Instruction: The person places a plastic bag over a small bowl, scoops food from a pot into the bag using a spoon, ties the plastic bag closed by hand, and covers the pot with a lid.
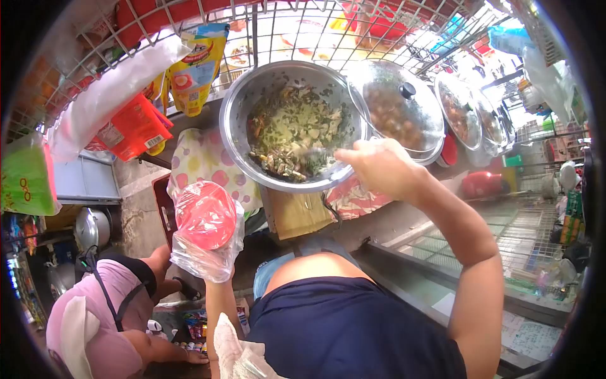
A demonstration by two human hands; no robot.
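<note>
A large metal pot (230, 142) holds a greenish stew (287, 123) of chopped leaves and pale pieces. My right hand (379, 165) is closed at the pot's near right rim, fingers wrapped around the handle of a spoon (310, 153), whose head is blurred in the food. Lower left, my left hand (219, 275) holds up a red plate (206, 216) wrapped in a clear plastic bag (216, 260). The plate and bag hide most of its fingers. Plate and pot are apart.
Right of the pot stand lidded pots, the nearest under a glass lid (404, 104). A wire grille (271, 38) runs behind them. Food pouches (199, 69) and red packets (132, 129) hang at left. A person in a pink shirt (95, 316) is low at left.
</note>
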